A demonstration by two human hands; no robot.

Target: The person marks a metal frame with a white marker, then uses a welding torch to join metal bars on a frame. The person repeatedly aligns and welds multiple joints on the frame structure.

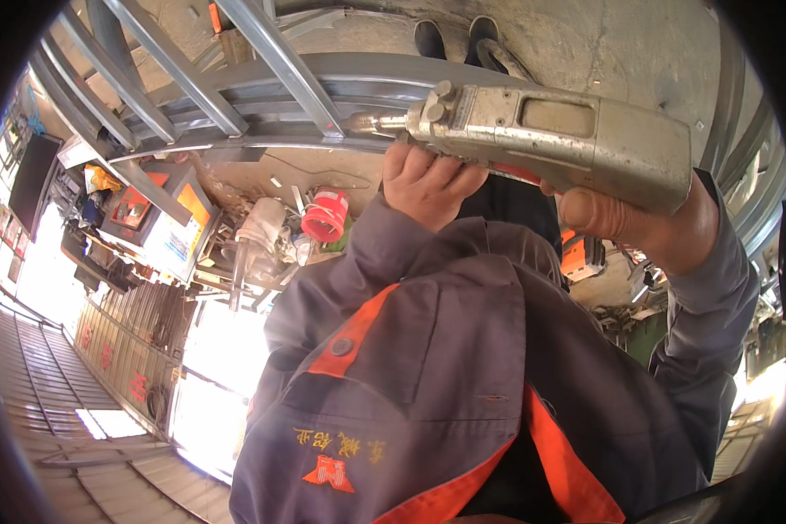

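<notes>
A scuffed silver, box-shaped welding gun lies across the picture above my chest. Its narrow nozzle points left, with the tip at or very near the lower end of a grey metal bar, where the bar meets a curved rail. Whether tip and metal touch, I cannot tell. My left hand is closed under the front of the gun, fingers curled just behind the nozzle. At the rear, my right hand grips the gun from below, its thumb showing; the other fingers are mostly hidden behind the body.
More parallel bars of the metal frame run to the upper left. Two dark shoes stand on the concrete floor. Leftward are a red bucket, an orange-and-grey cabinet and scattered scrap. An orange box sits behind my right arm.
</notes>
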